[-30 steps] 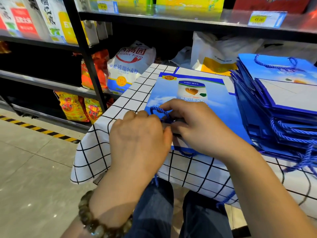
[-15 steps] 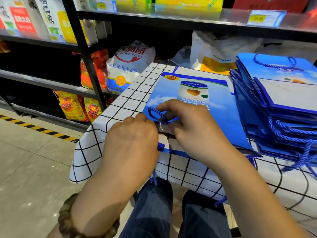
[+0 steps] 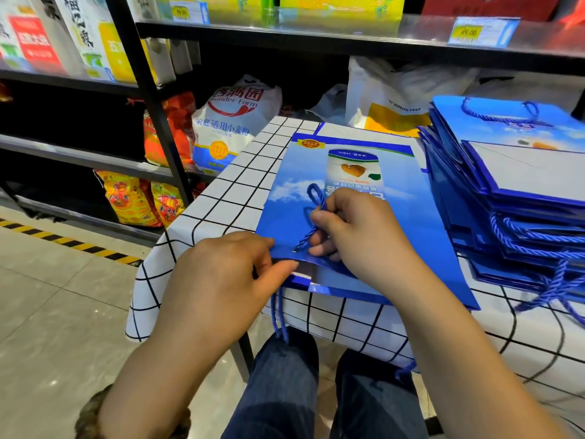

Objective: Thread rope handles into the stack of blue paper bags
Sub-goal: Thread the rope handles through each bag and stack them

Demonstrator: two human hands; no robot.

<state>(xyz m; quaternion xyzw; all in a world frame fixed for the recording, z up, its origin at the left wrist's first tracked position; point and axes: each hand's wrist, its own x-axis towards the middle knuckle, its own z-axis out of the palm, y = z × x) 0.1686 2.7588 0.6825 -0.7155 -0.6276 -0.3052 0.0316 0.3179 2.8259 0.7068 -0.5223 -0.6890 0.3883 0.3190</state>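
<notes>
Shows blue rope handle pinched in right hand, now drawn higher out of blue paper bag on checked table, left hand pinching bag's near edge; suggests one end threaded

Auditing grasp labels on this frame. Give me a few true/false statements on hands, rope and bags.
1. The right hand pinches the blue rope. True.
2. The left hand is clear of the flat bag. False: its fingers hold the bag's near edge.
3. The bag stack at the right has no handles. False: rope handles show on it.
4. The flat bag lies on a checked tablecloth. True.
</notes>
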